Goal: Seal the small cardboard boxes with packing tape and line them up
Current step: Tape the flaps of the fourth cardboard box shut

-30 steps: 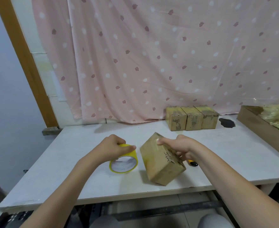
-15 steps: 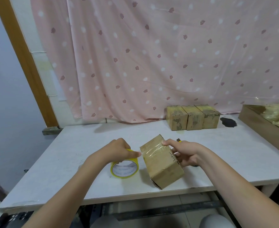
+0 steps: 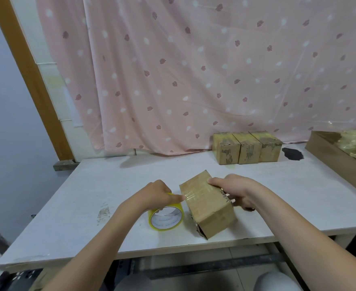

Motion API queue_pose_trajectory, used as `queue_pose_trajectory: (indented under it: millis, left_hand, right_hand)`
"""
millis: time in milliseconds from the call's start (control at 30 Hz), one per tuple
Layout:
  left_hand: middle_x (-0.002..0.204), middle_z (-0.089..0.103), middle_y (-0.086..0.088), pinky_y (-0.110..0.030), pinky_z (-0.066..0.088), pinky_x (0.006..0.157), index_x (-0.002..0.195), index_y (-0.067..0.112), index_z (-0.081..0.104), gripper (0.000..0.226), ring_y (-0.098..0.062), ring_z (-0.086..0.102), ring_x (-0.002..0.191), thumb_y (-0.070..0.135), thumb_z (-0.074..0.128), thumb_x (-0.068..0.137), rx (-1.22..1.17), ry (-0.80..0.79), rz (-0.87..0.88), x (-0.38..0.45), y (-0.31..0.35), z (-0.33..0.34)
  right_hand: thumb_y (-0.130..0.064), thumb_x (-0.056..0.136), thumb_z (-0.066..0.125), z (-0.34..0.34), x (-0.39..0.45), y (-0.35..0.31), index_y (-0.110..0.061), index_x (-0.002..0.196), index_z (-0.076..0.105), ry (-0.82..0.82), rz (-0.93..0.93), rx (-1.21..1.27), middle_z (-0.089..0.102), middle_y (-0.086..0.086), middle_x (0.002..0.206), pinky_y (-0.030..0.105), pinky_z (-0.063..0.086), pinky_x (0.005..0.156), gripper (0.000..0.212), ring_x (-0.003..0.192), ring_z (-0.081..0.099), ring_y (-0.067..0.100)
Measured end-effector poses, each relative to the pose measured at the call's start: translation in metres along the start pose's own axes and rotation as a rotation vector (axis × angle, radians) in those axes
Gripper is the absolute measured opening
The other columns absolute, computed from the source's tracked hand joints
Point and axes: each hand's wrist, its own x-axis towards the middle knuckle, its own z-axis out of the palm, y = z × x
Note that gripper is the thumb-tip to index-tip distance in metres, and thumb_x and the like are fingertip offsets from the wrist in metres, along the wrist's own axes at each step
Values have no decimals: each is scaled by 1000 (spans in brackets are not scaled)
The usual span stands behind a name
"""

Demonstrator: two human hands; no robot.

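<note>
A small cardboard box (image 3: 211, 208) lies on the white table (image 3: 114, 185) near its front edge, with a strip of clear tape across its top. My right hand (image 3: 234, 191) grips the box's far right side, fingers on the top. My left hand (image 3: 158, 195) holds the yellow tape roll (image 3: 166, 217), which stands against the box's left side; the thumb presses tape onto the box edge. Three taped boxes (image 3: 247, 148) stand side by side in a row at the back of the table.
A pink patterned curtain (image 3: 194, 70) hangs behind the table. A long brown tray (image 3: 336, 162) with crumpled plastic sits at the right edge. A dark patch (image 3: 292, 153) marks the table beside the row. A small object lies partly hidden under my right hand.
The box has been lowered from a tilted pose to lie flatter on the table. My left hand brought the roll up against the box, and tape now spans its top.
</note>
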Motion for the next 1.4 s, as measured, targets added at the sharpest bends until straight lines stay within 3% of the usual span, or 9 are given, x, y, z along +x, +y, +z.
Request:
queue_pose_trajectory:
  millis: [133, 233, 300, 400, 533, 733, 967, 1200, 1400]
  left_hand:
    - [45, 34, 5, -26, 29, 53, 54, 20, 28, 64, -14, 45, 47, 62, 68, 80, -70, 49, 24, 3, 6, 10]
    - [50, 34, 3, -26, 30, 53, 54, 20, 27, 64, -13, 45, 43, 62, 66, 81, -92, 80, 50, 4, 14, 16]
    - [53, 33, 0, -27, 29, 53, 56, 20, 25, 64, -14, 44, 43, 65, 62, 83, -92, 83, 59, 3, 17, 18]
    - [59, 39, -4, -27, 31, 54, 60, 18, 28, 62, -16, 43, 47, 67, 48, 92, -77, 75, 71, 0, 18, 17]
    - [55, 50, -1, -26, 40, 58, 68, 14, 38, 60, -13, 49, 47, 66, 33, 98, -180, 47, 70, -7, 15, 15]
    - [60, 64, -6, -34, 47, 78, 78, 12, 52, 61, -16, 55, 58, 65, 31, 99, -306, 0, 102, -10, 5, 11]
    - [70, 24, -5, -30, 18, 57, 67, 10, 34, 60, -18, 23, 64, 58, 61, 90, -332, 37, 183, -21, -8, 2]
    - [42, 33, 7, -27, 26, 52, 55, 16, 31, 61, -16, 38, 52, 51, 68, 88, -226, 126, 167, -21, -7, -10]
    - [47, 32, 2, -21, 34, 46, 54, 16, 31, 62, -14, 41, 40, 56, 69, 84, -132, 158, 102, -17, -11, -14]
  right_hand:
    - [-25, 97, 54, 5, -8, -15, -7, 88, 56, 234, -103, -534, 54, 6, 83, 26, 34, 52, 20, 72, 49, 23]
    - [-17, 97, 49, 18, -14, -25, -10, 98, 53, 267, -98, -677, 56, 8, 100, 27, 42, 63, 8, 87, 55, 25]
    - [-43, 98, 52, 25, -20, -33, -5, 131, 48, 175, -61, -745, 54, 14, 132, 32, 46, 87, 51, 117, 54, 30]
    - [-68, 91, 47, 32, -23, -44, 1, 139, 40, 67, -9, -811, 51, 18, 139, 36, 42, 96, 84, 126, 50, 33]
    - [-78, 86, 39, 33, -20, -49, 0, 139, 42, 7, 61, -808, 54, 15, 117, 34, 39, 86, 94, 105, 51, 31]
    - [-65, 90, 51, 41, -23, -46, -3, 142, 40, 21, 2, -891, 47, 16, 144, 35, 40, 100, 82, 129, 48, 33]
    - [-53, 84, 67, 32, -18, -44, -4, 131, 46, 61, 40, -729, 53, 13, 132, 32, 45, 91, 71, 119, 54, 28]
    - [-52, 68, 80, 31, -15, -34, -9, 120, 47, 144, -11, -459, 54, 9, 118, 32, 46, 78, 75, 106, 54, 28]
    - [-52, 68, 81, 18, -17, -30, -10, 112, 45, 148, -20, -315, 55, 5, 102, 31, 45, 68, 71, 96, 55, 25]
